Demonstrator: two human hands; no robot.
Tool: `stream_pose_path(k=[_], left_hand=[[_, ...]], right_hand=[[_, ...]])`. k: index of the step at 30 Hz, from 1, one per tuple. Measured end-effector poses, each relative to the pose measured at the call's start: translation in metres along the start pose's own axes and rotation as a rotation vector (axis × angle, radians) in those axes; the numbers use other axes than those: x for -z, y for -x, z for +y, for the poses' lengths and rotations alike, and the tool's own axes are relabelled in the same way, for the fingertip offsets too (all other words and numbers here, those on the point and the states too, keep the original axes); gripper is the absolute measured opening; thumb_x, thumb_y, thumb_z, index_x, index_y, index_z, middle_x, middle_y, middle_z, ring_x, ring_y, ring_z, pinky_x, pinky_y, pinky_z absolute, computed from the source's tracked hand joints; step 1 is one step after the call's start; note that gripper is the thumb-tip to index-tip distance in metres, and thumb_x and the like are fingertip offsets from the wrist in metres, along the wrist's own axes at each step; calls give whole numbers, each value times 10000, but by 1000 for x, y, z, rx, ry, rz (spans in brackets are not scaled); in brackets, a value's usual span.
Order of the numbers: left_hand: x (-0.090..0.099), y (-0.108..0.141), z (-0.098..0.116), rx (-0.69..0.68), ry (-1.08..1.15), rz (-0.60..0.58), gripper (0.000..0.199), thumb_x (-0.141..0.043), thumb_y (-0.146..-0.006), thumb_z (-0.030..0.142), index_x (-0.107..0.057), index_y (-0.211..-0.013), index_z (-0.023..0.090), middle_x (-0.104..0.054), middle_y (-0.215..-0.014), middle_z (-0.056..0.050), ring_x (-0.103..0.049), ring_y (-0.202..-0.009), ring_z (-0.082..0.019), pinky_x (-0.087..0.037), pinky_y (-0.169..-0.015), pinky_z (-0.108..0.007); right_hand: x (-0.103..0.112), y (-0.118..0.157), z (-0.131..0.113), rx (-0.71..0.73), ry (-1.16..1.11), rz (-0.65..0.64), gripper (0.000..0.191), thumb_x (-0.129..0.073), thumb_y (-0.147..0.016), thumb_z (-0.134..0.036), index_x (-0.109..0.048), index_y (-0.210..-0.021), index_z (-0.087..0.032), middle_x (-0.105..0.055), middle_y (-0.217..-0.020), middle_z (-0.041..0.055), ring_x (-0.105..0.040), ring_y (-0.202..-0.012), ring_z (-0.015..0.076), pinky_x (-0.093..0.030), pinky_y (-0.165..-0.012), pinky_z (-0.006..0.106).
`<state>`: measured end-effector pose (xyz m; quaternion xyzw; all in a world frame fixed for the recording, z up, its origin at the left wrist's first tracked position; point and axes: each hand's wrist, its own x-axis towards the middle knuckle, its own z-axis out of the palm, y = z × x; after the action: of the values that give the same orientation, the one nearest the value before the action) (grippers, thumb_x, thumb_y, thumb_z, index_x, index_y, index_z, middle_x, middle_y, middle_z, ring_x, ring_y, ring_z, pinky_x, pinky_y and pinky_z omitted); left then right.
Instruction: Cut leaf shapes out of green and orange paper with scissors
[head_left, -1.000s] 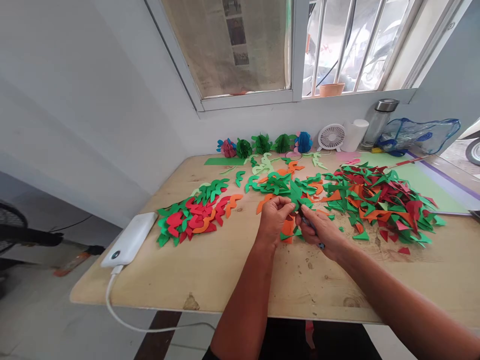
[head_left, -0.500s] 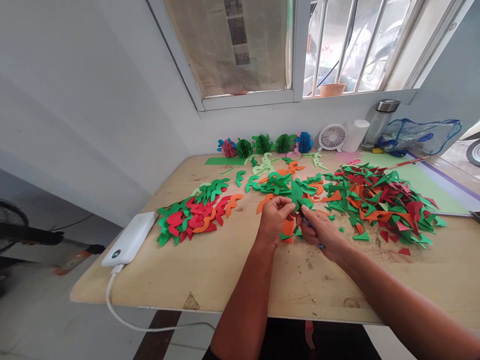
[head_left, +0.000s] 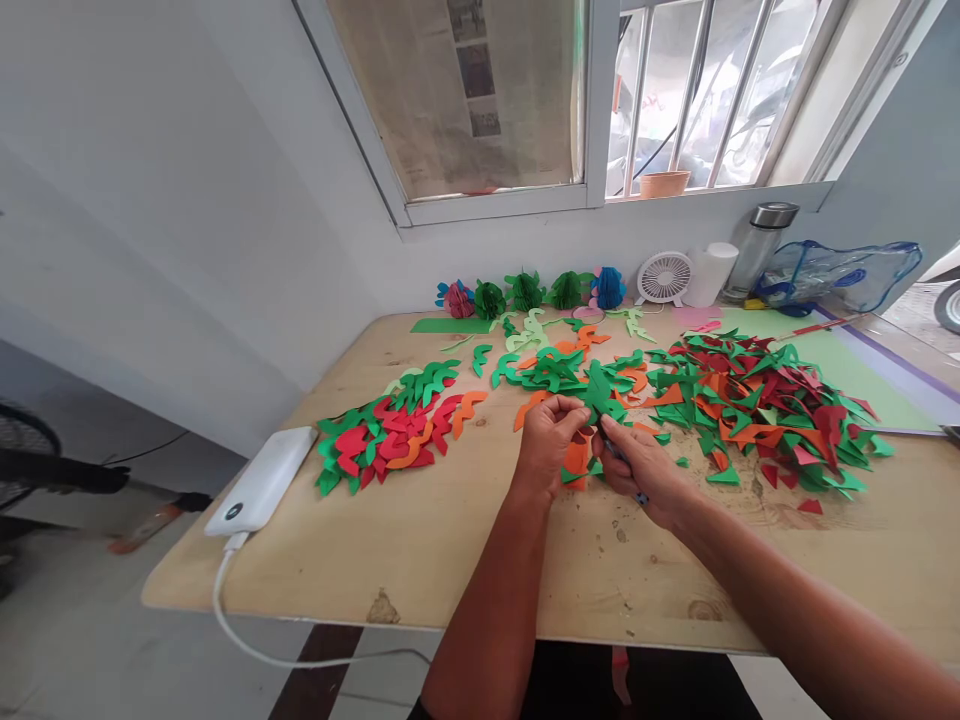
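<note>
My left hand (head_left: 551, 435) pinches a green paper piece (head_left: 598, 388) between thumb and fingers, over the middle of the wooden table. Close beside it on the right, my right hand (head_left: 641, 470) is closed round a small dark tool (head_left: 616, 452) whose tip meets the paper; its kind is too small to make out. Green and orange cut shapes (head_left: 551, 370) lie just beyond my hands. An orange piece (head_left: 576, 458) shows beneath them. To the left is a pile of red, green and orange wavy shapes (head_left: 397, 432). A heap of mixed paper scraps (head_left: 757, 400) lies on the right.
A white power bank (head_left: 262, 480) with a cable sits at the table's (head_left: 315, 570) left edge. Along the wall stand paper honeycomb figures (head_left: 525, 291), a small white fan (head_left: 664, 277), a glass bottle (head_left: 756, 250) and a clear pouch (head_left: 840, 275).
The dark tool's tip has shifted slightly and my right thumb now lies further forward over it. The green paper has turned a little. My left hand has barely moved.
</note>
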<state>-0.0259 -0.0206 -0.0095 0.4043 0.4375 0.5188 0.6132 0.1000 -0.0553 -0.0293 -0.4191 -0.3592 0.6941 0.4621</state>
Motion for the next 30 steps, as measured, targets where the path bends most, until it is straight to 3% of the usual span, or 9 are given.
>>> stream_pose_path(k=[30], left_hand=[[-6, -4, -13, -19, 68, 19, 194, -716, -602, 284, -580, -660, 159, -593, -578, 13, -564, -517, -111, -445, -544, -249]], right_hand=[[-2, -1, 5, 32, -73, 26, 454, -644, -780, -604, -559, -674, -171, -255, -425, -114, -150, -356, 41, -114, -344, 194]])
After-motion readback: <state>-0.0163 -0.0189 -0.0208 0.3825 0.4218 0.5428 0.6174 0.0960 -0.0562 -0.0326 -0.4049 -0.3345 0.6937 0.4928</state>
